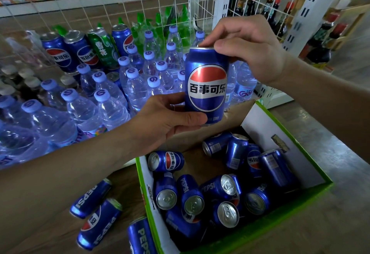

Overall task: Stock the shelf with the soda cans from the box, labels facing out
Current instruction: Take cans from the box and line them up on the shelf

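Note:
I hold one blue Pepsi can [207,85] upright in mid-air above the box, its label facing me. My left hand [166,121] grips the can's base with thumb and fingers. My right hand [246,47] pinches its top rim from above. Below is the open green-and-white cardboard box [288,213] with several blue cans [220,191] lying jumbled inside. On the shelf [70,13] at the back left stand three blue Pepsi cans [60,52] and a green can [103,47], behind the water bottles.
Several clear water bottles [104,97] with blue caps fill the lower shelf in front of me. Three loose Pepsi cans [96,213] lie on the floor left of the box. Dark sauce bottles [260,5] stand behind a white wire grid at the right.

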